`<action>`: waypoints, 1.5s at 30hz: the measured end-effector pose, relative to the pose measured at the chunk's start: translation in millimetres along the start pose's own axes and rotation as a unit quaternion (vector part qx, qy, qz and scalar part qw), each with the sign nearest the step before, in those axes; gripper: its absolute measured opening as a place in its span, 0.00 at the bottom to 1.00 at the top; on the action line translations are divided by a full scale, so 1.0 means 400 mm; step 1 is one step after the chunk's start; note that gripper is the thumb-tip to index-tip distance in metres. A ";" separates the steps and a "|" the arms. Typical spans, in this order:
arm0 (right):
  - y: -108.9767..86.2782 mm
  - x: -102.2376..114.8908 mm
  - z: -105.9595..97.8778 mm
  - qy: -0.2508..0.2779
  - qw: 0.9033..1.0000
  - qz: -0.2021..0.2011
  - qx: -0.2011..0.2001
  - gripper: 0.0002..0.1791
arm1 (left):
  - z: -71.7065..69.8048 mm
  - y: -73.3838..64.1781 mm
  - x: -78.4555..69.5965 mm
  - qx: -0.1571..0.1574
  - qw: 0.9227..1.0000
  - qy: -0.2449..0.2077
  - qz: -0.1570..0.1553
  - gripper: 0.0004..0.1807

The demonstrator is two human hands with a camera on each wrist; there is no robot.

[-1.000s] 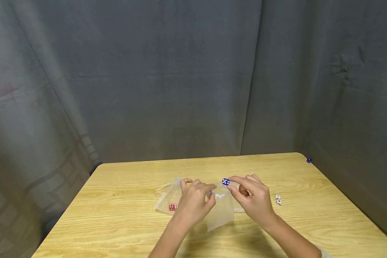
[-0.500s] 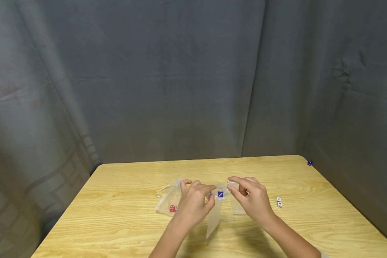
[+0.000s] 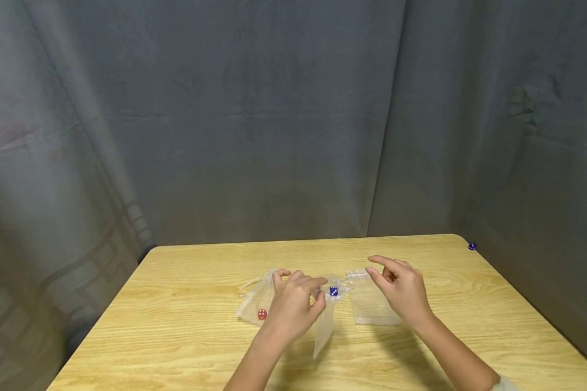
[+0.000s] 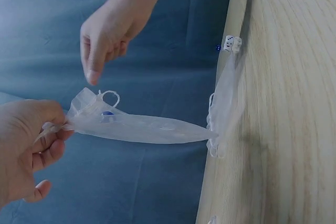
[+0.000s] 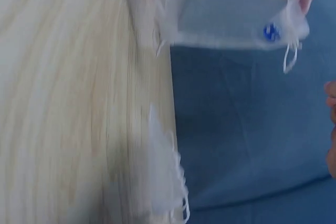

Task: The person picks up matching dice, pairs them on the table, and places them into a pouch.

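My left hand (image 3: 293, 307) pinches the mouth of a sheer white drawstring bag (image 3: 324, 331), which hangs above the table. Just inside that mouth sits a blue die (image 3: 333, 291) with white pips; it shows through the mesh in the right wrist view. My right hand (image 3: 405, 290) holds nothing, thumb and index finger apart, to the right of the bag. Beneath it a second sheer bag (image 3: 367, 301) lies flat. Left of my left hand lies another bag (image 3: 251, 304) with a red die (image 3: 262, 314) in it, partly hidden by the hand.
Two white dice (image 4: 232, 43) lie on the wooden table (image 3: 186, 336), visible in the left wrist view but behind my right hand in the head view. Another blue die (image 3: 472, 246) sits at the far right corner. Grey curtains (image 3: 254, 136) hang behind the table.
My right hand has let go of the blue die, which dropped into the mouth of the held bag. The hand has then moved to the right. My left hand stays put.
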State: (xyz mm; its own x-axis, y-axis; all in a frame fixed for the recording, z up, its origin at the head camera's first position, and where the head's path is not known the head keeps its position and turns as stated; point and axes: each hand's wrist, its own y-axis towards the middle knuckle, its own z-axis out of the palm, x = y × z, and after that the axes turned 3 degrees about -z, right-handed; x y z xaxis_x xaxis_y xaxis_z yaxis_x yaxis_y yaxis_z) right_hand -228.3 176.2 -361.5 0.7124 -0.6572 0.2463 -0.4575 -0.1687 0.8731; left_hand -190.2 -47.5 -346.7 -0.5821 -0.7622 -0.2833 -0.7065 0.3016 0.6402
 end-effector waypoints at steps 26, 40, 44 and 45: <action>-0.030 -0.336 -0.095 -0.147 0.955 0.245 0.082 0.17 | -0.012 -0.010 0.001 -0.004 1.000 0.007 -0.007 0.09; -0.071 -0.474 -0.171 -0.191 0.896 0.382 0.121 0.21 | -0.023 -0.019 -0.001 0.000 1.000 0.010 -0.003 0.09; -0.089 -0.498 -0.188 -0.192 0.874 0.427 0.129 0.23 | -0.024 -0.025 0.000 0.001 1.000 0.012 0.001 0.08; -0.092 -0.504 -0.192 -0.193 0.870 0.435 0.130 0.23 | -0.024 -0.027 0.000 0.002 1.000 0.012 0.001 0.08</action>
State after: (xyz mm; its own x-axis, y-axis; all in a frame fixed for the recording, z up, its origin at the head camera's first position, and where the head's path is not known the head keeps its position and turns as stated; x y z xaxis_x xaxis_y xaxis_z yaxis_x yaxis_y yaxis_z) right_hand -314.2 371.5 -411.0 -0.1717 -0.8081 0.5635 -0.8746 0.3883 0.2904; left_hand -178.8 -56.1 -346.7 -0.5733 -0.7751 -0.2656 -0.7071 0.3044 0.6382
